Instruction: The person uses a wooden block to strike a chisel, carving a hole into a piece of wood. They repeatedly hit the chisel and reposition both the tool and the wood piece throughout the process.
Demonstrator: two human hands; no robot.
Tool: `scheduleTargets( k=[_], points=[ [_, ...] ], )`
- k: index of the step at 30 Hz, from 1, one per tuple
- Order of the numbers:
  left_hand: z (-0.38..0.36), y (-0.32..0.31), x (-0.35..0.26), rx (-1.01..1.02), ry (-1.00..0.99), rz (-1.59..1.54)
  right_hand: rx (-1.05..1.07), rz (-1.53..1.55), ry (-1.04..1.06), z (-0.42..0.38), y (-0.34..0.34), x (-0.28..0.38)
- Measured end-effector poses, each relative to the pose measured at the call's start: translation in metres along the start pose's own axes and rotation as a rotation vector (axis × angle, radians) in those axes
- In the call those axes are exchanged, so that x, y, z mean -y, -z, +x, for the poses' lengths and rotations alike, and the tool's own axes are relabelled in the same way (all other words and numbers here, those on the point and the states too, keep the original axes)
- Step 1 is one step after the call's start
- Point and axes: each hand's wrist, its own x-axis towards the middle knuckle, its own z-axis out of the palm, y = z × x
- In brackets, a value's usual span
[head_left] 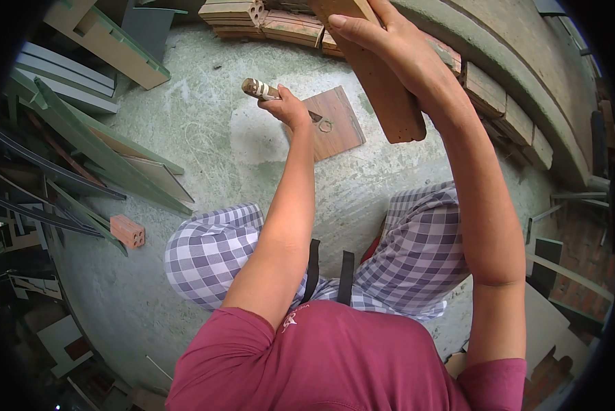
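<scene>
My left hand (pixel 288 107) is closed around a chisel (pixel 259 88), whose worn wooden handle has white bands. Its dark blade slants down to a square brown wooden board (pixel 341 140) on the floor, ending close to a small round mark (pixel 326 127) on it. My right hand (pixel 400 48) grips a thick, long block of wood (pixel 382 89), raised above the floor to the right of the board. The block's upper end runs out of the top of the view.
Stacked hollow bricks (pixel 290 29) line a curved concrete ledge (pixel 526 75) at the back and right. Green-edged panels (pixel 109 147) lean at the left, near a single brick (pixel 127 231) on the floor. My checkered knees (pixel 215 253) flank the work area.
</scene>
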Motion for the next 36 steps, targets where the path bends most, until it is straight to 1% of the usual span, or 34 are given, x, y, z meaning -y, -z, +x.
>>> scheduleTargets(
  k=[1,2,3,5,6,8,10,11,12,14,15,18,19,20,23,24,25,26,27,29,30,32,33,35,36],
  points=[
    [0.0,0.001,0.0,-0.005,0.0,0.016,0.036,0.032,-0.018,0.006,0.001,-0.004],
    [0.0,0.002,0.002,0.0,-0.003,0.021,0.083,0.061,0.089,-0.008,0.013,-0.009],
    [0.0,0.002,0.001,-0.003,-0.001,0.023,0.08,0.064,0.086,-0.003,0.012,-0.012],
    [0.001,0.002,0.003,-0.004,0.001,0.028,0.077,-0.035,-0.061,0.014,0.007,-0.02],
    [0.002,0.001,0.006,0.005,-0.027,0.046,0.075,-0.033,-0.062,0.015,0.006,-0.02],
    [0.005,-0.002,0.012,0.015,-0.056,0.064,0.073,0.002,-0.003,0.015,0.005,-0.02],
    [0.005,-0.004,0.013,0.078,-0.143,0.223,0.099,0.048,0.041,0.0,0.011,-0.004],
    [0.004,-0.005,0.013,0.08,-0.144,0.224,0.128,0.093,0.082,-0.006,0.014,0.002],
    [0.003,-0.005,0.013,0.103,-0.168,0.231,0.125,0.094,0.08,0.0,0.012,-0.003],
    [-0.001,-0.005,0.012,0.129,-0.191,0.238,0.059,-0.024,0.002,0.018,0.003,-0.017],
    [-0.003,-0.005,0.01,0.136,-0.212,0.222,0.057,-0.025,0.001,0.019,0.003,-0.016],
    [-0.008,-0.003,0.007,0.162,-0.245,0.224,0.055,-0.053,0.026,0.015,0.003,-0.013],
    [-0.01,-0.002,0.005,0.179,-0.26,0.24,0.041,-0.098,0.093,0.007,0.005,-0.005],
    [-0.012,0.0,0.003,0.181,-0.26,0.241,0.026,-0.142,0.159,0.002,0.006,-0.001],
    [-0.015,0.001,0.0,0.198,-0.252,0.234,-0.03,-0.231,0.149,0.025,0.002,-0.013],
    [-0.013,0.001,0.0,0.187,-0.208,0.186,-0.029,-0.231,0.154,0.023,0.004,-0.008],
    [-0.011,-0.001,-0.001,0.177,-0.166,0.136,-0.009,-0.213,0.206,0.018,0.009,0.002],
    [-0.009,-0.001,-0.001,0.176,-0.165,0.135,0.01,-0.195,0.255,0.012,0.012,0.011],
    [-0.008,0.0,-0.002,0.191,-0.176,0.125,0.012,-0.196,0.255,0.006,0.013,0.015],
    [-0.005,0.001,-0.002,0.202,-0.188,0.118,-0.059,-0.28,0.456,-0.005,0.014,0.02],
    [-0.005,0.002,0.0,0.189,-0.192,0.11,-0.058,-0.277,0.458,-0.004,0.012,0.017],
    [-0.004,0.004,0.0,0.177,-0.194,0.106,0.001,-0.153,0.404,0.004,0.013,0.011],
    [-0.004,0.004,0.0,0.187,-0.191,0.108,0.0,-0.153,0.402,0.01,0.009,0.006],
    [-0.007,0.004,-0.002,0.201,-0.188,0.109,-0.09,-0.147,0.356,0.02,-0.001,-0.003],
    [-0.008,0.003,-0.003,0.205,-0.182,0.114,-0.091,-0.148,0.356,0.02,0.0,-0.001]
  ],
)
